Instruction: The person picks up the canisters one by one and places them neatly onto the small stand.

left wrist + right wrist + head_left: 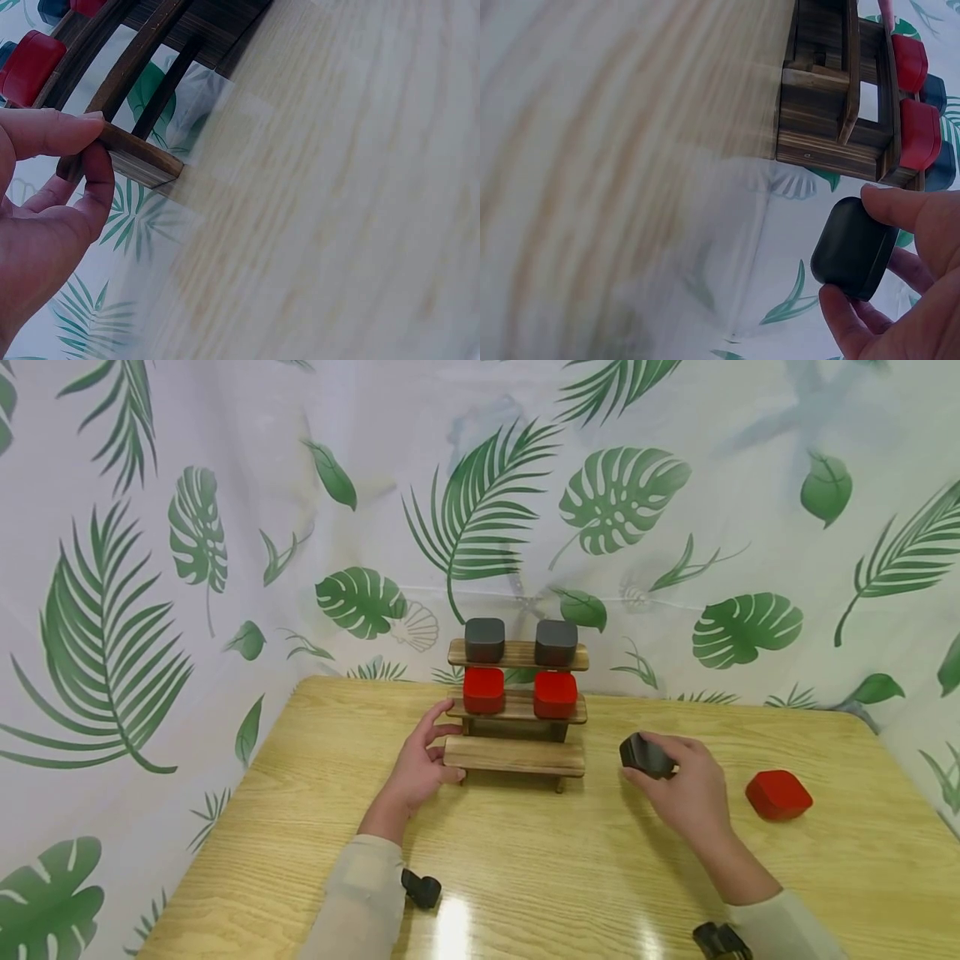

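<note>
- The black box was smooth and small, with round corners and a flat face.
- It was in the right hand, to the right of the wooden stand. The thumb and fingers were bent and pinched it by its sides.
- The left hand was partly closed, and its thumb and fingers pinched the left end of the stand.
- There was one stand, brown and stripy, with three steps.
- Two more black boxes sat on the far, top step, one left and one right.
- Two red boxes sat on the middle step, also left and right.
- One more red box lay on the table, to the right of the right hand.
- That made three black boxes and three red boxes.
</note>
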Demonstrator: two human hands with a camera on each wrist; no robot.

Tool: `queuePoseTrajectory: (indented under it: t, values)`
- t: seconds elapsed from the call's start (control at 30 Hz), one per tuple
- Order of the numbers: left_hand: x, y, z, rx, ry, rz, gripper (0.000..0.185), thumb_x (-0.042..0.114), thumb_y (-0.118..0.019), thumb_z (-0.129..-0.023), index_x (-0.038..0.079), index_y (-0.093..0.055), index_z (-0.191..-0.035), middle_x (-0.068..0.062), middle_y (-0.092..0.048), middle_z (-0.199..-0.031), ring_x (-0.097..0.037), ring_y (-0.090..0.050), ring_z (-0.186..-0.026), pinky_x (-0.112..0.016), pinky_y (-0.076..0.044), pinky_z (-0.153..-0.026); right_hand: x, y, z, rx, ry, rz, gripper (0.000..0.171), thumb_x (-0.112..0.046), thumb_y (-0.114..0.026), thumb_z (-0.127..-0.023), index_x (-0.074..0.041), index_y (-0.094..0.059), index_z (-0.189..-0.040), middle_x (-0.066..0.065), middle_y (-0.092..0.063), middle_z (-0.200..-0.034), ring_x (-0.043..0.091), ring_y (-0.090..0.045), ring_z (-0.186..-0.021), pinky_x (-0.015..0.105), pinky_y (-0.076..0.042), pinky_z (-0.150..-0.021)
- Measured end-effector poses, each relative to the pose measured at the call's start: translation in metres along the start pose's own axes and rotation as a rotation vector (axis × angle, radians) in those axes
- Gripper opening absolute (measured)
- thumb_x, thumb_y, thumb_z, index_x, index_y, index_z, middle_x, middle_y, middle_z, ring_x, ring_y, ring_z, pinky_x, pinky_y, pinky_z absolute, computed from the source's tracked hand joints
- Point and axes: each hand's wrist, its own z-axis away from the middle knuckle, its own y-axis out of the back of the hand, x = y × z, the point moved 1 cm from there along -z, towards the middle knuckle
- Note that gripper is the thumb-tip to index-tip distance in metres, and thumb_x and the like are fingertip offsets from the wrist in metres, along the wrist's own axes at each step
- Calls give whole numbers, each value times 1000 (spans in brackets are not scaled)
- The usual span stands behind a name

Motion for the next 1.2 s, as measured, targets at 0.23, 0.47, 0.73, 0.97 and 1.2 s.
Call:
queuePoseTrajectory:
  t: [0.23,0.47,0.73,0.97,1.2]
  values:
    - [1,0,0,-2,7,10,105,-28,-67,-73,33,-39,-153,-15,-53,-137,-35,-52,-86,-33,-42,-62,-8,-2,2,8,16,-33,54,-18,-89,-76,-6,-70,-125,25,-58,-114,43,-57,-96,54,-53,-68]
    - [11,0,1,-37,27,31,104,-28,-65,-73,23,-31,-157,-23,-47,-142,-38,-53,-90,-34,-45,-64,-13,-6,4,10,35,-65,54,-17,-90,-75,-7,-70,-124,23,-59,-114,42,-58,-97,52,-54,-68]
    - [32,-4,12,-46,22,30,99,-28,-64,-74,17,-32,-157,-26,-49,-139,-36,-52,-86,-33,-43,-64,-18,-11,8,9,39,-76,54,-18,-91,-74,-9,-71,-123,19,-59,-115,40,-58,-99,50,-55,-69]
    - [31,-3,12,-45,18,26,99,-28,-64,-74,17,-33,-157,-26,-48,-140,-38,-53,-88,-34,-44,-64,-26,-16,9,11,38,-106,52,-17,-91,-74,-9,-72,-122,17,-60,-114,38,-58,-99,49,-56,-68]
    - [32,-4,12,-40,20,22,100,-28,-65,-73,17,-33,-157,-25,-49,-139,-37,-53,-88,-33,-42,-62,-33,-20,10,-3,24,-146,52,-18,-91,-75,-10,-72,-122,16,-60,-116,38,-58,-102,50,-56,-69]
